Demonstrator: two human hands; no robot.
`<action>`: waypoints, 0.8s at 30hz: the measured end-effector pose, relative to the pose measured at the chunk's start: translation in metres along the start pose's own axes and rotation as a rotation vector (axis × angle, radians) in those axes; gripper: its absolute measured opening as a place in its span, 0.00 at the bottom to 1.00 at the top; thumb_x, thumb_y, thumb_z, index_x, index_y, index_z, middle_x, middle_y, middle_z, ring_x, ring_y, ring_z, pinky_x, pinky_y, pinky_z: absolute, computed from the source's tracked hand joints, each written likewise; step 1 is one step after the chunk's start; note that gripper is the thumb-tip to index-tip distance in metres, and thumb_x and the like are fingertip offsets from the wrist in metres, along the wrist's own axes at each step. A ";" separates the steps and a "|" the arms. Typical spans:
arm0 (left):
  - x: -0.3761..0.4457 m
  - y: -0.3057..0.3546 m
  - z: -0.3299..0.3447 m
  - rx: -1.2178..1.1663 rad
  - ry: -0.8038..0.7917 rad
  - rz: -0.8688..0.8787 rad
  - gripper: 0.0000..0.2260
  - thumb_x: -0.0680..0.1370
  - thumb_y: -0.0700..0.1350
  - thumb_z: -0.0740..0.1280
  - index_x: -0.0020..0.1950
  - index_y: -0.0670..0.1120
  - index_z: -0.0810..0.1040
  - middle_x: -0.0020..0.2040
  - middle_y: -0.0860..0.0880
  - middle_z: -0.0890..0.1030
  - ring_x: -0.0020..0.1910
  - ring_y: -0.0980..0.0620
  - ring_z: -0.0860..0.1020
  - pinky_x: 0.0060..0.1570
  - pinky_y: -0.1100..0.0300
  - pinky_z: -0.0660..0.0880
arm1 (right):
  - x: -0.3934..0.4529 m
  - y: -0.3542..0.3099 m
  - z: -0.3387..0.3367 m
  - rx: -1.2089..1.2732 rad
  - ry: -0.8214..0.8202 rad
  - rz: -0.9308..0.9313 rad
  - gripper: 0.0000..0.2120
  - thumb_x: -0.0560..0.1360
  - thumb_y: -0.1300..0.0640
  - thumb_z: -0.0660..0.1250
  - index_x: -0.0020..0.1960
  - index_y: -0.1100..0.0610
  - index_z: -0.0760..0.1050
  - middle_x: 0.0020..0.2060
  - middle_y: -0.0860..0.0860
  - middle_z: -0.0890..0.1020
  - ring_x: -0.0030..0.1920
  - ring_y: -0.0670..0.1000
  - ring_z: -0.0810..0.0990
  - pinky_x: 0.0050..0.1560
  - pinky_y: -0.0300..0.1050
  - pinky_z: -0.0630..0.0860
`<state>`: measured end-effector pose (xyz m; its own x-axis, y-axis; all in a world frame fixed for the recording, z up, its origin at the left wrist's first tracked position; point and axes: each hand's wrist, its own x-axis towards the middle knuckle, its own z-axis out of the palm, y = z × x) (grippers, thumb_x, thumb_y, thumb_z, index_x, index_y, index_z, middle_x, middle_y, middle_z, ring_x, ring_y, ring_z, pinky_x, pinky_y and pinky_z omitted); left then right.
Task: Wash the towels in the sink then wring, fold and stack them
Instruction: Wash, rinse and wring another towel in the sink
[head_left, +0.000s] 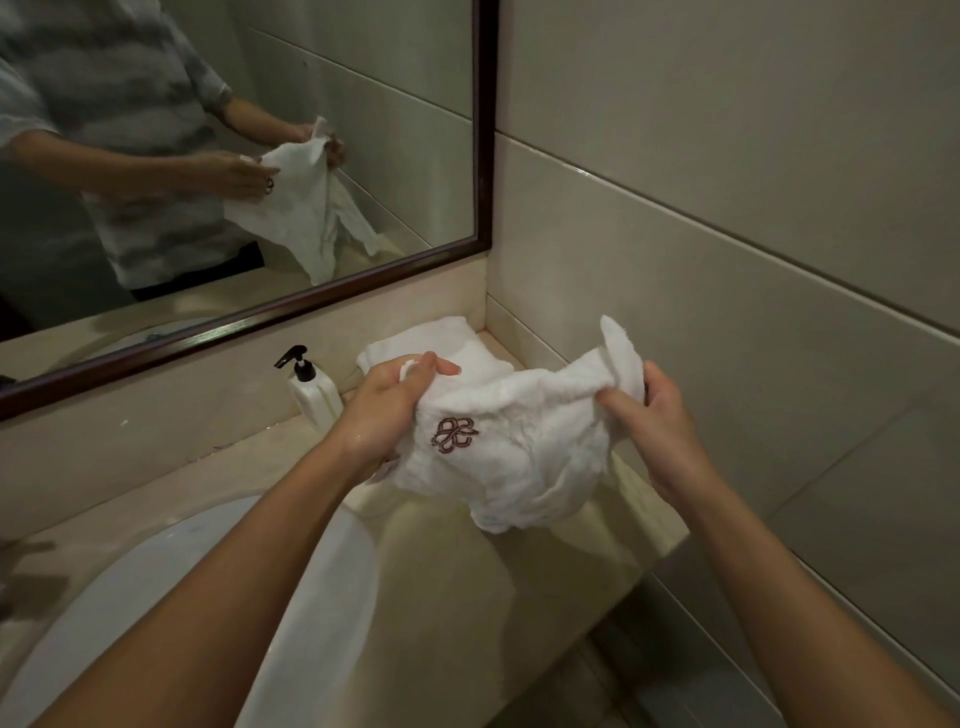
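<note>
white towel (519, 452) held above the counter (447, 571).
left hand (395, 400) and right hand (654, 415) fingers grasp its top corners, right of the sink (332, 597).

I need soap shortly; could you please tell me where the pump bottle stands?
In the head view, the pump bottle stands on the counter against the backsplash below the mirror, just left of the left hand.

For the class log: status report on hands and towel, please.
Left hand and right hand each grip a towel corner, held above the counter. Folded towel behind. Nothing in the way.
</note>
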<state>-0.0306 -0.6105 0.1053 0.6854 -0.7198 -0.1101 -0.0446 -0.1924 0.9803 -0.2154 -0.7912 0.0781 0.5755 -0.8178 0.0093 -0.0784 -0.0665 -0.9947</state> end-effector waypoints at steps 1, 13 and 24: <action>0.001 0.002 0.000 0.023 -0.018 0.021 0.15 0.84 0.52 0.58 0.53 0.50 0.83 0.52 0.45 0.84 0.53 0.46 0.83 0.56 0.48 0.78 | 0.004 -0.001 -0.001 -0.016 -0.037 -0.018 0.12 0.74 0.63 0.69 0.52 0.50 0.75 0.44 0.48 0.82 0.41 0.45 0.82 0.37 0.39 0.77; -0.008 0.031 0.039 -0.473 -0.007 -0.141 0.14 0.82 0.50 0.62 0.66 0.50 0.77 0.60 0.46 0.82 0.57 0.47 0.81 0.61 0.49 0.77 | -0.023 -0.019 0.071 0.151 -0.234 -0.017 0.14 0.81 0.57 0.64 0.66 0.54 0.73 0.50 0.47 0.82 0.48 0.46 0.82 0.47 0.41 0.79; 0.004 0.021 0.008 0.972 -0.087 0.468 0.27 0.76 0.47 0.66 0.75 0.55 0.66 0.69 0.49 0.70 0.67 0.50 0.69 0.65 0.52 0.71 | -0.026 -0.022 0.058 0.018 -0.292 -0.075 0.13 0.81 0.63 0.59 0.55 0.50 0.79 0.42 0.46 0.85 0.45 0.46 0.84 0.44 0.42 0.77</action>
<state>-0.0341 -0.6229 0.1239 0.3979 -0.8970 0.1924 -0.8723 -0.3049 0.3823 -0.1815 -0.7355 0.0943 0.7890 -0.6119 0.0557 -0.0139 -0.1084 -0.9940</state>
